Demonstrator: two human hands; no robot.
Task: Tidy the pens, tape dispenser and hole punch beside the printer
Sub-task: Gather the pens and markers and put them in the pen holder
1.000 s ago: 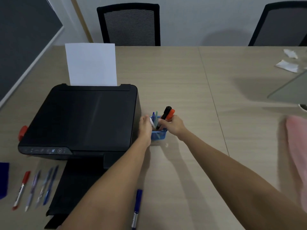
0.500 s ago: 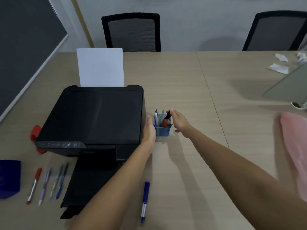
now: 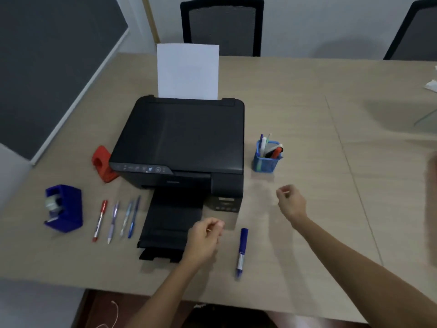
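A black printer (image 3: 182, 140) sits mid-table with white paper (image 3: 188, 71) upright in its feed. Right of it stands a blue mesh pen holder (image 3: 266, 159) with several pens and markers inside. A blue marker (image 3: 241, 252) lies on the table in front, between my hands. Left of the printer's output tray lie several pens (image 3: 115, 220) in a row, a blue tape dispenser (image 3: 63, 208) and a red hole punch (image 3: 102, 164). My left hand (image 3: 204, 240) hovers over the tray's corner, fingers curled, holding nothing. My right hand (image 3: 290, 202) hangs below the holder, loosely curled and empty.
Two black mesh chairs (image 3: 223, 26) stand at the table's far side. A dark board (image 3: 47, 67) leans along the left wall. White paper scraps (image 3: 431, 85) lie at the far right edge. A seam (image 3: 350, 162) runs down the tabletop right of the holder.
Both hands let go of the pen holder and pulled back toward me; the black and red markers now rest inside it. The view has shifted right, showing the tape dispenser and hole punch.
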